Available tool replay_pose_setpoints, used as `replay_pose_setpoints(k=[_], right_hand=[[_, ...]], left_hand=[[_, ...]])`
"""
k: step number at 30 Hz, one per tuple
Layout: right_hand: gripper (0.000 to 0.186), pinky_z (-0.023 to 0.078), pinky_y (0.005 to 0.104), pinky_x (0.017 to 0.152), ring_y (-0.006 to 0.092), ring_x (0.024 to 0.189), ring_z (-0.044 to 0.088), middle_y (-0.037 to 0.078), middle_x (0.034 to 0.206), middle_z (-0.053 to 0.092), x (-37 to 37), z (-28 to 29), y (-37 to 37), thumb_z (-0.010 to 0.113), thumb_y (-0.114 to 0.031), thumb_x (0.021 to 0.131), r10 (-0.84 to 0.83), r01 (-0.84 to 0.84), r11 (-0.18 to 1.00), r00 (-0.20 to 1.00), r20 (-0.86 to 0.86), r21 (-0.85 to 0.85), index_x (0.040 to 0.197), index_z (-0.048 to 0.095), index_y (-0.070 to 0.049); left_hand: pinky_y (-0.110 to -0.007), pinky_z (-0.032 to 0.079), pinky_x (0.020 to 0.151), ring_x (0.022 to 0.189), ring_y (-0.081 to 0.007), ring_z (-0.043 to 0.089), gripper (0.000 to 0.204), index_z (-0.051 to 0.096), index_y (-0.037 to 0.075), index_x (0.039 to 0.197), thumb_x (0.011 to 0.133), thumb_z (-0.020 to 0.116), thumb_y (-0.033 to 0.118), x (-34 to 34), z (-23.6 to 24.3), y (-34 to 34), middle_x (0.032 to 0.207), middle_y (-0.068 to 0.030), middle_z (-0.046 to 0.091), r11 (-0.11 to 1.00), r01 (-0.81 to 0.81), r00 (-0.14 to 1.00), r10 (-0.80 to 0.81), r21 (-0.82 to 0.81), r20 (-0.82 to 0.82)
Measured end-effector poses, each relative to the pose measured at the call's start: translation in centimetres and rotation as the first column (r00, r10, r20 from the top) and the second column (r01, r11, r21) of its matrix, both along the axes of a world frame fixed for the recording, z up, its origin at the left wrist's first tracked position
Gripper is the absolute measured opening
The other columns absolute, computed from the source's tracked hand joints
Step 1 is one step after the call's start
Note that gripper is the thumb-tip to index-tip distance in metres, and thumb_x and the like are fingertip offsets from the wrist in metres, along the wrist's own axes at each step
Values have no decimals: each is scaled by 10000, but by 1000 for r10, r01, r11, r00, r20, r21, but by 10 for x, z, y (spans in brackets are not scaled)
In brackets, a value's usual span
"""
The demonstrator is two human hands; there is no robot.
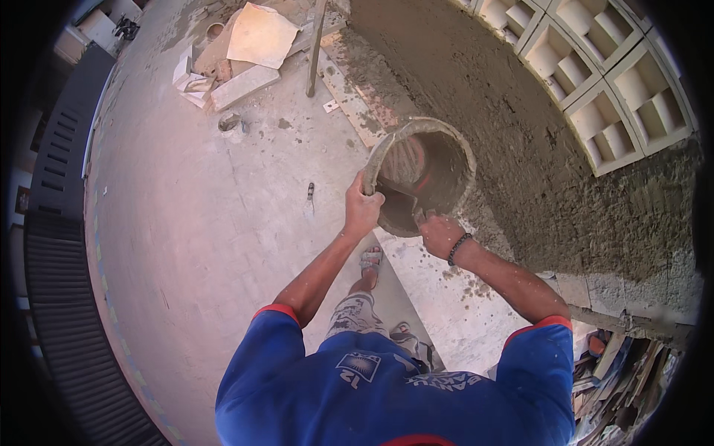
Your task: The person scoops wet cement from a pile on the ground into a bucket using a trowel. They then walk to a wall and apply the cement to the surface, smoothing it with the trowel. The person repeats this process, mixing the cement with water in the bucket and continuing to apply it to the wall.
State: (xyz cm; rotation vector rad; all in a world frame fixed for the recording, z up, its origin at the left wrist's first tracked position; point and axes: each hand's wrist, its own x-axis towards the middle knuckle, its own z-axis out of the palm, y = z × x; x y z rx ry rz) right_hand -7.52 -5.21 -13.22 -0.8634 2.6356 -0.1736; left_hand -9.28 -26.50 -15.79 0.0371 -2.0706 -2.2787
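A mortar-coated round bucket (pixel 445 167) is held up in front of me, tilted so that its open mouth faces me. My left hand (pixel 362 210) is closed on its left rim, thumb inside the edge. At the near side of the mouth, my right hand (pixel 442 235) grips what looks like a trowel (pixel 398 210). Its flat grey blade sits inside the bucket against the lower wall, and its handle is mostly covered by my fingers. Grey residue coats the inside, with a reddish patch deeper in.
Wet grey plaster covers the wall (pixel 476 82) on the right, below pale ventilation blocks (pixel 587 67). A post (pixel 316 48) stands beyond the bucket, near rubble under a pale sheet (pixel 260 36). A small dark object (pixel 310 191) lies on the concrete. Scrap wood (pixel 621 386) is piled lower right.
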Motion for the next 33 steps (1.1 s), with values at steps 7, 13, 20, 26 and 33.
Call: replay_pose_setpoints(k=[7, 13, 20, 26, 33], right_hand=[[198, 554, 447, 726, 365, 850, 671, 278, 996, 608, -24, 61, 42, 568, -86, 793, -96, 123, 983, 977, -191, 135, 936, 662, 13], [209, 572, 428, 691, 366, 810, 682, 253, 952, 603, 22, 17, 63, 549, -35, 789, 23, -12, 973, 999, -48, 230, 952, 664, 28], [260, 571, 408, 638, 353, 815, 685, 215, 928, 607, 6, 54, 41, 561, -78, 803, 0, 50, 981, 966, -258, 188, 1023, 635, 37], [278, 567, 393, 606, 353, 808, 687, 243, 944, 605, 61, -6, 53, 560, -77, 804, 35, -31, 985, 999, -19, 172, 1039, 613, 64], [227, 568, 392, 665, 312, 812, 674, 218, 908, 633, 30, 14, 50, 571, -86, 797, -164, 207, 939, 971, -171, 273, 961, 667, 38]], left_hand=[[-260, 454, 883, 968, -129, 585, 544, 528, -44, 1229, 687, 490, -73, 9, 30, 3, 1082, -76, 635, 982, 15, 994, -35, -188, -101], [-271, 450, 891, 971, -139, 589, 550, 539, -38, 1227, 681, 489, -79, 3, 36, 19, 1055, -99, 653, 994, 64, 997, -67, -94, -26], [-284, 436, 933, 1027, -165, 595, 595, 512, -52, 1273, 680, 497, -97, 17, 24, 39, 1104, -122, 649, 978, 92, 996, -94, -187, -1], [-320, 395, 1015, 1180, -234, 556, 613, 492, -65, 1292, 680, 510, -99, 32, 11, 47, 1227, -198, 602, 947, 76, 997, -82, -313, -6], [-369, 365, 1061, 1336, -362, 409, 594, 505, -60, 1272, 680, 527, -108, 52, 4, 65, 1369, -284, 466, 883, -25, 982, -66, -469, -177]])
